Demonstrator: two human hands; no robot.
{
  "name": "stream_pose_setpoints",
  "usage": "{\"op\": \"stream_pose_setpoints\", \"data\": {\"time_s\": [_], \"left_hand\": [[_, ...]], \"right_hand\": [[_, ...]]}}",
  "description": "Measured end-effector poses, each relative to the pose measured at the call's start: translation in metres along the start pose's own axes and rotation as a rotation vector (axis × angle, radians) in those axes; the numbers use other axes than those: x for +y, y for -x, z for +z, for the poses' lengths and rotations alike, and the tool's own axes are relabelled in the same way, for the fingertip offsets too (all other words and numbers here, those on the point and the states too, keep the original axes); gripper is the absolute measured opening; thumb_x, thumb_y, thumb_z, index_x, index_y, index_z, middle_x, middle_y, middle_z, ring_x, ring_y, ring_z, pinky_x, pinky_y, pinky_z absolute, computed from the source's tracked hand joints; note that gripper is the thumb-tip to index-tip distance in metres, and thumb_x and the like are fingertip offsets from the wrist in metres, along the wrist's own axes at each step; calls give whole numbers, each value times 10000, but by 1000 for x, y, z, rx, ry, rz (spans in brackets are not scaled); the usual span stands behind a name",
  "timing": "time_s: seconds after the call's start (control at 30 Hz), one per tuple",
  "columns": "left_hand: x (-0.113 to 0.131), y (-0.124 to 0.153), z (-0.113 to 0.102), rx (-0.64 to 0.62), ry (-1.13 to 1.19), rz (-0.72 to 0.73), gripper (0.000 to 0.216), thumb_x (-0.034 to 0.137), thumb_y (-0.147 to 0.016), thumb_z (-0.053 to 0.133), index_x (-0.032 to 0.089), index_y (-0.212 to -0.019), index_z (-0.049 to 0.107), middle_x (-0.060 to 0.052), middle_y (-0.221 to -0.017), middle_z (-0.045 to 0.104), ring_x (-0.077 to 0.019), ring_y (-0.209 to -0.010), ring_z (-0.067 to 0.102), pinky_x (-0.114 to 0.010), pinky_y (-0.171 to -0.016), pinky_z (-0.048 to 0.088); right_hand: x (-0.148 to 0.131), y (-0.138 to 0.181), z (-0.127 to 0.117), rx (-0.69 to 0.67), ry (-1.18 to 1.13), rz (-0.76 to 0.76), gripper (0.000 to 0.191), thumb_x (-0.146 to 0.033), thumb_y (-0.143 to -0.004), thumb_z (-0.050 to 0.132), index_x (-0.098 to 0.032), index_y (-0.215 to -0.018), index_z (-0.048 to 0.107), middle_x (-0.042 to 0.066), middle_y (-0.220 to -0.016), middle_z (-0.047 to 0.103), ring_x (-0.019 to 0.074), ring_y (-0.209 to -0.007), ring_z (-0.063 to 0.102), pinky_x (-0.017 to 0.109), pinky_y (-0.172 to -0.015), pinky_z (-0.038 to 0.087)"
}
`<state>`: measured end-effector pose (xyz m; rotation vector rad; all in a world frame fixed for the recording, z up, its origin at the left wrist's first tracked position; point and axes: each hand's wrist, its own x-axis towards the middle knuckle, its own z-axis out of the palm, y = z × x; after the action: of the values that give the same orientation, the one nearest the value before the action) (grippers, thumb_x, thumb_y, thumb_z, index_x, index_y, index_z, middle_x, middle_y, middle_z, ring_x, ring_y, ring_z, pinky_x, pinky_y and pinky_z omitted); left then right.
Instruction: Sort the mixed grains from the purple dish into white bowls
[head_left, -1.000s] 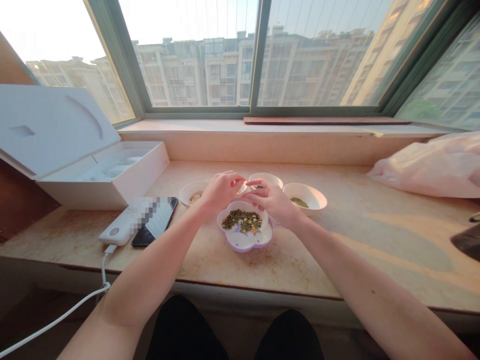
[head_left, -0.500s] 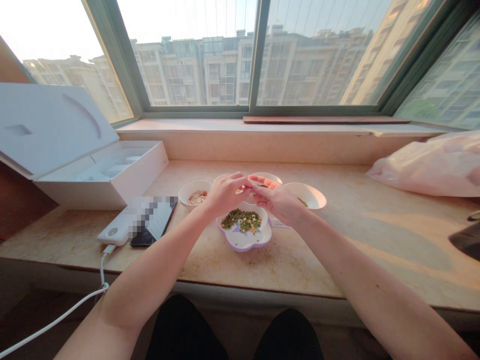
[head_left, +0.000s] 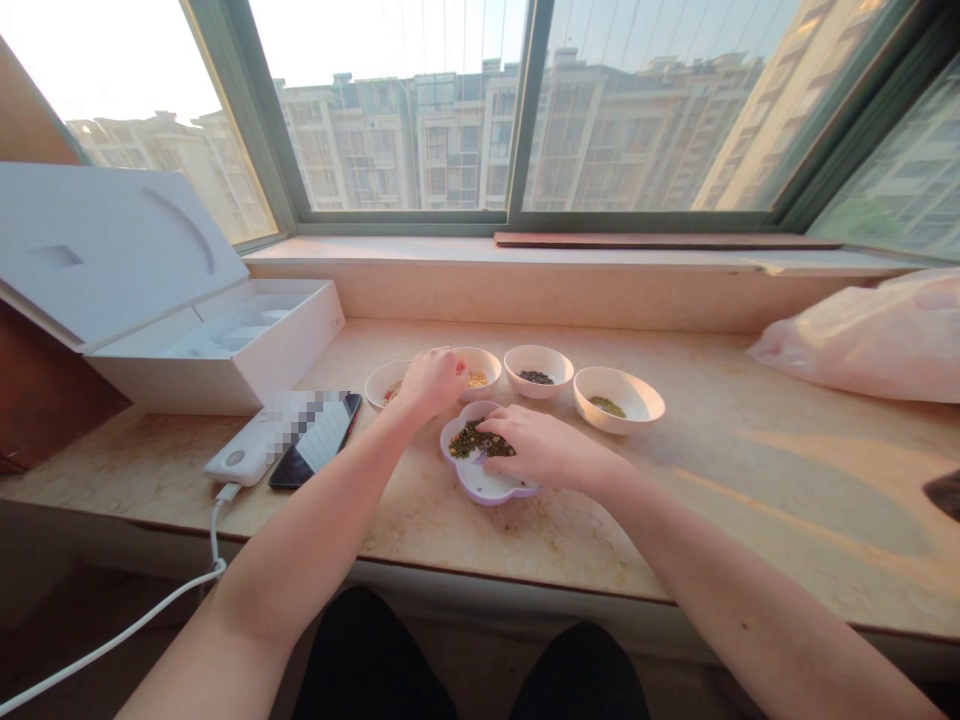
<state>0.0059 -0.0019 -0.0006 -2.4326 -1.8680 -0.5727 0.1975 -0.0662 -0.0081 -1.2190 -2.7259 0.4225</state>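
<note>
Mixed beans (head_left: pixel 465 440) lie in the flower-shaped dish (head_left: pixel 486 488) on the desk (head_left: pixel 720 420), nearer you than the four white bowls (head_left: pixel 637 402). Your right hand (head_left: pixel 538 445) is over them, thumb and fingers apart; I cannot tell whether the fingertips touch any. Your left hand (head_left: pixel 435 382) is beside the yellow grains (head_left: pixel 478 379), fingers curled; whether they pinch anything, I cannot tell.

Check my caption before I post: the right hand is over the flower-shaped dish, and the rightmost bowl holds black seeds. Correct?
Not quite: the head view shows the rightmost bowl holding green seeds, not black. The right hand is indeed over the flower-shaped dish.
</note>
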Motion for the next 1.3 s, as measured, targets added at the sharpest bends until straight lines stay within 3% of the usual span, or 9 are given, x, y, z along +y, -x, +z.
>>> {"op": "stream_pose_setpoints", "data": {"time_s": [0.2,0.47,0.8,1.07,1.3], "left_hand": [[0,0,2,-59,-23,-6,341,160,-915,469,185,-727,752,-130,-849,786,-259,-795,705,-373,-801,484],[-1,-1,3,-79,-15,33,357,162,-927,448,190,-705,727,-122,-836,782,-274,-826,709,-406,-861,478],[-2,-2,5,-71,17,38,333,153,-915,471,194,-688,710,-114,-902,786,-269,-858,701,-401,-860,475],[-2,-2,4,-71,6,31,346,173,-953,451,182,-812,767,-134,-988,771,-284,-971,703,-406,-908,485],[-2,-1,1,-27,17,55,336,180,-982,450,173,-916,780,-131,-1046,747,-275,-997,695,-408,-933,499]], "right_hand": [[10,-10,10,25,-70,-26,173,-182,-935,649,-189,-1054,775,117,-1282,741,303,-1137,690,426,-992,532],[15,-21,22,116,-42,36,291,-89,-923,543,-218,-1016,787,103,-1165,788,316,-1079,710,421,-923,536],[3,-22,14,122,37,82,240,-140,-942,560,-215,-945,787,105,-1052,801,302,-997,722,393,-843,530],[6,-19,15,143,101,49,162,-209,-952,597,-222,-965,758,73,-1090,770,266,-981,711,362,-823,505],[3,-16,4,180,33,0,233,-242,-1011,565,-217,-932,783,70,-1084,775,236,-980,707,331,-823,480]]}}
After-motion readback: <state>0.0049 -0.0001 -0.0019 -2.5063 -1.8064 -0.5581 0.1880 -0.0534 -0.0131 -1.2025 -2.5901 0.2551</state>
